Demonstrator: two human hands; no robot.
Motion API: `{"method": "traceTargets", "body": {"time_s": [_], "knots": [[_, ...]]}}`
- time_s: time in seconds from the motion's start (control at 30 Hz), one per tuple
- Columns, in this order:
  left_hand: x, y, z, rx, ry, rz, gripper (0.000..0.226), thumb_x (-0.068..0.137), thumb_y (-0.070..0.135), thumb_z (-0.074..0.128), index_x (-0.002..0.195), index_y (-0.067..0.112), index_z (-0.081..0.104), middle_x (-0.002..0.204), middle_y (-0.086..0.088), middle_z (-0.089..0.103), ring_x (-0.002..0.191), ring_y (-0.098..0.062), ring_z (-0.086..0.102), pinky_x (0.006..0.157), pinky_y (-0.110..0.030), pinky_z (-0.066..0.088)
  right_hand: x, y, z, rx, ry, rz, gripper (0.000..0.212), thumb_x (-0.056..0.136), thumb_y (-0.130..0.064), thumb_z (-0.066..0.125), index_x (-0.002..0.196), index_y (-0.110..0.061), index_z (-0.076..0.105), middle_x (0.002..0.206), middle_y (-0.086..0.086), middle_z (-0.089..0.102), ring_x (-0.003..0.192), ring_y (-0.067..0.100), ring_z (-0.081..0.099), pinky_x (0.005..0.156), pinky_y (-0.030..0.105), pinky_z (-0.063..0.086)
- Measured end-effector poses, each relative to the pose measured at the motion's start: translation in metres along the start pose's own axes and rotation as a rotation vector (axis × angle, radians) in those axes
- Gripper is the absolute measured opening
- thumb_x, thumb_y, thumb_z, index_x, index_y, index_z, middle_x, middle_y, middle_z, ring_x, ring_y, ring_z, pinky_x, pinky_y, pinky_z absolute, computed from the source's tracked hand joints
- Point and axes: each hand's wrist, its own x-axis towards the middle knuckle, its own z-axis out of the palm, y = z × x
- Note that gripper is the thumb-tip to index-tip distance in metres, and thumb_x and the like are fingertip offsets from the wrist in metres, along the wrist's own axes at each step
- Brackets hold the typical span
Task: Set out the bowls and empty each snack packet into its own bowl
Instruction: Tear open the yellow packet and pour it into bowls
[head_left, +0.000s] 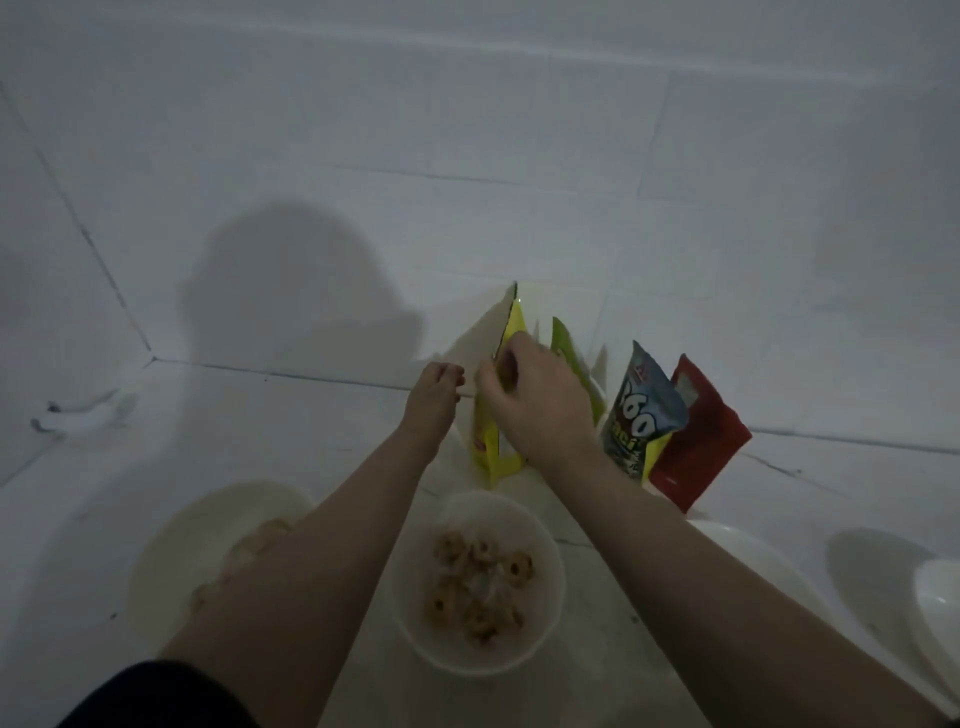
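Observation:
A yellow snack packet (491, 449) stands upright against the tiled wall. My right hand (535, 400) grips its top edge. My left hand (434, 397) is just left of the packet with fingers curled; whether it touches the packet I cannot tell. A white bowl (545, 613) holding ring-shaped snacks sits in front of the packet. Another white bowl (171, 545) with pale snacks lies at the left, partly behind my left forearm. A green packet (566, 345), a blue-and-white packet (641, 415) and a red packet (701, 436) lean on the wall to the right.
A white bowl (753, 561) sits behind my right forearm, and another white bowl (940, 608) is at the right edge. The white tiled wall (467, 156) rises close behind the packets. A small dark object (52, 415) lies at the far left.

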Motion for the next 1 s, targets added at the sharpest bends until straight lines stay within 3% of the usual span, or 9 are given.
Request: {"method": "traceTargets", "body": {"time_s": [0.17,0.33,0.5,0.6,0.67,0.73,0.8,0.87,1.0], "knots": [[0.023,-0.022,0.005,-0.016,-0.002,-0.027,0.021,0.100,0.028,0.041,0.108,0.016,0.056,0.117,-0.006,0.061,0.108,-0.024,0.056,0.090,-0.037,0.044,0.006,0.005,0.003,-0.044,0.054,-0.039,0.021,0.100,-0.022,0.038,0.093,-0.008,0.051,0.081,0.004,0.051,0.070,0.022,0.050,0.056,0.034,0.035],[0.028,-0.034,0.008,-0.029,-0.017,-0.066,0.033,0.088,0.040,0.042,0.103,0.016,0.060,0.115,-0.003,0.066,0.103,-0.026,0.061,0.085,-0.041,0.049,0.001,-0.005,0.003,-0.185,-0.062,-0.011,0.034,0.100,-0.037,0.043,0.112,-0.005,0.049,0.109,0.010,0.056,0.099,0.028,0.053,0.072,0.039,0.044],[0.020,-0.039,0.009,-0.089,0.034,-0.109,0.024,0.098,0.027,0.041,0.111,0.015,0.056,0.117,-0.003,0.061,0.103,-0.023,0.058,0.085,-0.036,0.047,0.001,0.005,-0.005,-0.144,-0.201,0.124,0.031,0.094,-0.003,0.045,0.125,0.001,0.040,0.127,0.020,0.043,0.105,0.035,0.053,0.071,0.031,0.035],[0.013,-0.039,0.008,-0.097,0.038,-0.109,0.030,0.100,0.031,0.038,0.119,0.013,0.053,0.122,-0.005,0.059,0.107,-0.025,0.058,0.087,-0.037,0.048,0.001,0.006,-0.007,-0.136,-0.165,0.100,0.034,0.093,0.002,0.043,0.126,-0.003,0.049,0.124,0.015,0.051,0.107,0.028,0.055,0.073,0.023,0.035],[0.009,-0.036,0.010,-0.119,0.022,-0.101,0.037,0.100,0.036,0.035,0.123,0.013,0.052,0.124,-0.007,0.059,0.111,-0.028,0.058,0.091,-0.042,0.049,0.001,0.007,-0.004,-0.059,-0.121,0.079,0.033,0.092,0.003,0.044,0.122,-0.004,0.057,0.117,0.013,0.059,0.105,0.027,0.056,0.080,0.027,0.042],[0.005,-0.032,0.011,-0.154,0.007,-0.111,0.040,0.100,0.044,0.031,0.116,0.020,0.058,0.122,-0.008,0.061,0.113,-0.029,0.058,0.096,-0.045,0.050,-0.001,0.010,-0.001,0.061,-0.046,0.081,0.027,0.094,0.000,0.045,0.114,-0.004,0.064,0.108,0.015,0.066,0.099,0.028,0.060,0.080,0.034,0.048],[0.000,-0.031,0.011,-0.172,0.037,-0.119,0.039,0.099,0.051,0.028,0.105,0.030,0.060,0.124,-0.008,0.061,0.115,-0.027,0.056,0.103,-0.047,0.045,-0.005,0.012,0.001,0.160,0.008,0.106,0.023,0.096,-0.003,0.045,0.107,-0.003,0.066,0.100,0.014,0.069,0.092,0.028,0.062,0.075,0.032,0.048],[0.000,-0.034,0.011,-0.160,0.068,-0.075,0.046,0.088,0.064,0.026,0.102,0.035,0.059,0.125,-0.004,0.062,0.117,-0.024,0.055,0.106,-0.049,0.041,-0.008,0.012,0.000,0.257,0.044,0.158,0.022,0.098,-0.007,0.046,0.106,-0.004,0.066,0.097,0.012,0.070,0.089,0.026,0.065,0.076,0.038,0.054],[0.035,-0.077,0.009,-0.250,0.089,-0.014,0.078,0.070,0.085,0.039,0.114,0.024,0.058,0.120,-0.011,0.063,0.112,-0.028,0.060,0.100,-0.058,0.044,-0.010,0.005,-0.011,0.448,0.109,0.246,0.020,0.098,-0.010,0.048,0.104,-0.008,0.066,0.091,0.010,0.070,0.084,0.028,0.069,0.075,0.050,0.058]]}}
